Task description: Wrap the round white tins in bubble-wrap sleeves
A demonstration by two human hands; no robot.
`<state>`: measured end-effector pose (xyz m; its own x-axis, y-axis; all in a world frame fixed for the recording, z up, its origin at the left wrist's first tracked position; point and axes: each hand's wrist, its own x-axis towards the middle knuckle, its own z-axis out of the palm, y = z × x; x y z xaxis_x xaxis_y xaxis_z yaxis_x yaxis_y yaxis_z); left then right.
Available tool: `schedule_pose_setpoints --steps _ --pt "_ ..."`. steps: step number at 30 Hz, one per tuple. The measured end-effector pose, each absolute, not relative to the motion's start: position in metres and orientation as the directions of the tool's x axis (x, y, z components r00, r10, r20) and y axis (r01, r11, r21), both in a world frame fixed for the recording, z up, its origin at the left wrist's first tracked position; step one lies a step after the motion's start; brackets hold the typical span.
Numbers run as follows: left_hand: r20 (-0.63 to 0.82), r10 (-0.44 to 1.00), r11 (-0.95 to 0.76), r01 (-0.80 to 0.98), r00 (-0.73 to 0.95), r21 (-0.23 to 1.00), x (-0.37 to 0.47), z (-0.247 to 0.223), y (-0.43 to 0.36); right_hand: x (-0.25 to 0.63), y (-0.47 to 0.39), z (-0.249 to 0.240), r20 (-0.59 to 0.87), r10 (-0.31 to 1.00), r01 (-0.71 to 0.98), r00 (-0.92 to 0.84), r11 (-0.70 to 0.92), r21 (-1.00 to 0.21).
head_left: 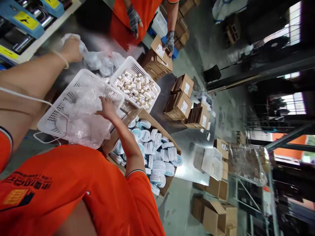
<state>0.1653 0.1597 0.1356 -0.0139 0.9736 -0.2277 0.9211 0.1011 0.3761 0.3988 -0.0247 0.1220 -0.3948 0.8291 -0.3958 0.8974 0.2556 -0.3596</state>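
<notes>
1. Grey floor [177, 209] and bright windows [295, 14] lie beyond the shiny bench [183, 139] where I work; nearest to me, crumpled clear plastic [83, 114] fills a white perforated basket [54, 115].

2. My right hand [106, 108] spreads over that basket, fingers apart and gripping nothing; I can't tell whether the fingertips touch the plastic.

3. My left hand [73, 49] is past the basket's far side, fingers curled on more clear plastic, a loose heap [99, 62] lying just beside it. How firmly it grips, I can't tell.

4. Next to my basket stands a second white basket [130, 60], with a jumble of small white-and-gold pieces [137, 87].

5. By my right arm, an open cardboard box [169, 183] is packed with round white tins [157, 170], some flat, some on edge.

6. Across from me, a co-worker's gloved hand [169, 42] rests on a stack of folded brown cartons [158, 65]; more stacks [180, 105] stand further along the bench.

7. As for progress, I judge plenty is left: both baskets and the tin box are well stocked, and the cartons look flat. I see no finished piece that I could count as done.

8. Farther out, a roller conveyor [39, 13] runs at my left, and open boxes [209, 209] stand on the floor.
</notes>
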Motion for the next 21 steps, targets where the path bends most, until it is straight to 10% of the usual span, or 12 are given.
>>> schedule_pose_setpoints --steps 7,12,15,21 --pt "-0.229 0.972 0.089 0.844 0.041 0.530 0.163 0.126 0.134 0.374 -0.012 0.114 -0.388 0.832 0.830 -0.398 0.146 -0.537" --pt "-0.074 0.935 -0.112 0.485 0.348 0.867 0.175 0.181 0.068 0.419 -0.006 0.129 -0.318 0.902 0.258 -0.291 -0.246 -0.934" --pt "-0.242 0.746 -0.070 0.435 0.620 0.898 0.188 0.198 0.034 0.440 -0.020 0.138 -0.284 0.911 0.008 -0.300 -0.296 -0.955" --pt "-0.366 0.753 0.108 0.446 0.547 0.888 0.216 0.197 0.006 0.467 -0.055 0.147 -0.321 0.926 -0.092 -0.197 -0.344 -0.934"
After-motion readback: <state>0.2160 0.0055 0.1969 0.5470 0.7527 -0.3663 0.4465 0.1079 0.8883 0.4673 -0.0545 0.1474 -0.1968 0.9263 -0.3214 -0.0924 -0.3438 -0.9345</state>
